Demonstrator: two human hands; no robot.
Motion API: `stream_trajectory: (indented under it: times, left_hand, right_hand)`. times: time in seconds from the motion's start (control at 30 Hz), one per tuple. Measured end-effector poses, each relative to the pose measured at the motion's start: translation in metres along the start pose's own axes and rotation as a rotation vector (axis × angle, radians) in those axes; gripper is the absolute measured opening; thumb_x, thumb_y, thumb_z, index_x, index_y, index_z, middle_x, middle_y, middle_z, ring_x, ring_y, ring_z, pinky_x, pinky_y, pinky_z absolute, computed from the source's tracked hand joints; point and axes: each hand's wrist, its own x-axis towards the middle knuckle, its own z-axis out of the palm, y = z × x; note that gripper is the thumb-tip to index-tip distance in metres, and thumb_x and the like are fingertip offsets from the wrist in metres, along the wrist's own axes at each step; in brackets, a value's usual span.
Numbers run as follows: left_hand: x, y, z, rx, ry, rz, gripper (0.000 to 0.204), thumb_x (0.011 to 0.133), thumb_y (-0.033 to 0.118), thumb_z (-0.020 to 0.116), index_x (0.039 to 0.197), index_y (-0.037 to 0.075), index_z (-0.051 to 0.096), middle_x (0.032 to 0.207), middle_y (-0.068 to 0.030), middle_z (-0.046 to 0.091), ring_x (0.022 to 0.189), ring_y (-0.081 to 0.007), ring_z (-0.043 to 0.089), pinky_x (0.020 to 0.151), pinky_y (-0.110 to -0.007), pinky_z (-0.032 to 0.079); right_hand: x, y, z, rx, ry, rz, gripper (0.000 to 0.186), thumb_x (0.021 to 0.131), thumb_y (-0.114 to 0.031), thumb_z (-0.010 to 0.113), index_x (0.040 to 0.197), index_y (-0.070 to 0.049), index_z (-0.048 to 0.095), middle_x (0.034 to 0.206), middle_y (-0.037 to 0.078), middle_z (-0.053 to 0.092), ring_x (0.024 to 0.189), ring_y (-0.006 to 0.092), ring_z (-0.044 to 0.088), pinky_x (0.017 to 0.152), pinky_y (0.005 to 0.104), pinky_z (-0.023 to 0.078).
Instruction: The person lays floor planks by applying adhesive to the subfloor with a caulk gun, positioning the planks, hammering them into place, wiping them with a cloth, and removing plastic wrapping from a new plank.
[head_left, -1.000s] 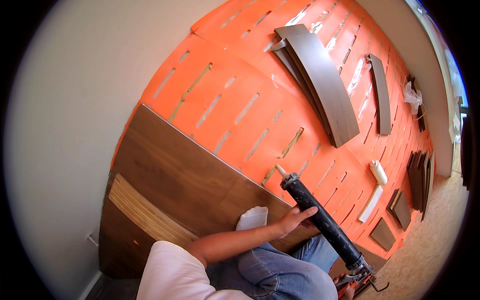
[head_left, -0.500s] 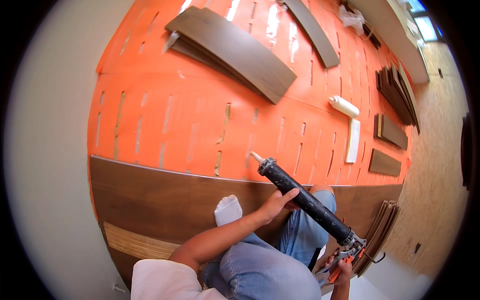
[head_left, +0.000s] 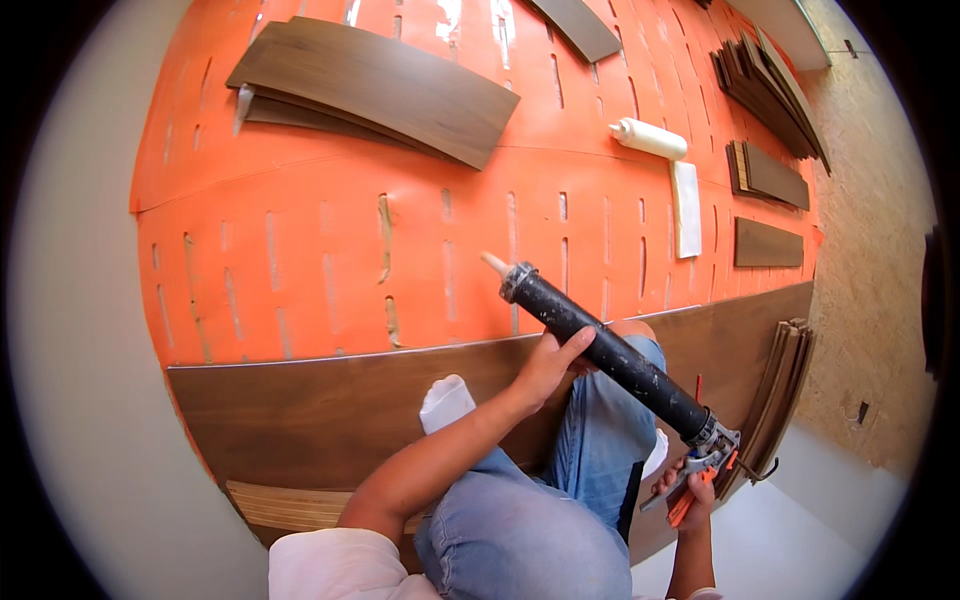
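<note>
Clamps the fingers of the left hand (head_left: 548, 374) around the barrel of the black caulking gun (head_left: 640, 380), and curls those of the right hand (head_left: 697, 490) around its handle. Slants the gun across the far edge of the laid brown flooring (head_left: 300, 410), with the nozzle (head_left: 495, 264) over slotted orange underlay (head_left: 355, 230). Leaves open underlay around the nozzle, well apart from the stacked planks (head_left: 380, 85) beyond and, farther right, the white bottle (head_left: 650, 138).

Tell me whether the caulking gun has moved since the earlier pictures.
Yes: relative to the tan adhesive bead nearest the laid planks, the caulking gun has moved right; its nozzle, earlier beside that bead, now points well clear.
</note>
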Motion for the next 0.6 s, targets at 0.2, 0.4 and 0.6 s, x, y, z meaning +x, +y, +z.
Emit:
stream_trajectory:
  times: [0.2,0.4,0.6]
  left_hand:
    - [0.051,0.010,0.026,-0.012,-0.026,0.039,0.037,0.104,0.041,0.061,0.115,0.006,0.053,0.097,-0.0067,0.068,0.084,-0.0150,0.068,0.076,-0.029,0.056]
    - [0.076,0.010,0.030,-0.067,-0.056,0.061,0.035,0.104,0.038,0.062,0.114,0.007,0.051,0.094,-0.0058,0.069,0.077,-0.0129,0.069,0.068,-0.026,0.054]
    - [0.098,-0.008,0.050,0.063,-0.063,-0.041,0.041,0.107,0.045,0.053,0.114,0.005,0.058,0.099,-0.0081,0.070,0.086,-0.0175,0.070,0.079,-0.033,0.056]
  right_hand:
    - [0.014,-0.020,0.013,0.042,0.039,-0.069,0.043,0.095,-0.037,0.068,0.119,-0.004,0.054,0.092,0.011,0.064,0.083,0.0267,0.066,0.080,0.0472,0.056]
    - [0.019,-0.025,0.021,0.098,-0.011,-0.120,0.042,0.097,-0.033,0.063,0.122,0.000,0.052,0.096,0.015,0.063,0.089,0.0308,0.065,0.089,0.0538,0.054]
    - [0.015,-0.019,0.017,0.124,0.086,-0.173,0.039,0.100,-0.035,0.061,0.120,-0.003,0.054,0.092,0.012,0.063,0.082,0.0261,0.066,0.082,0.0493,0.059]
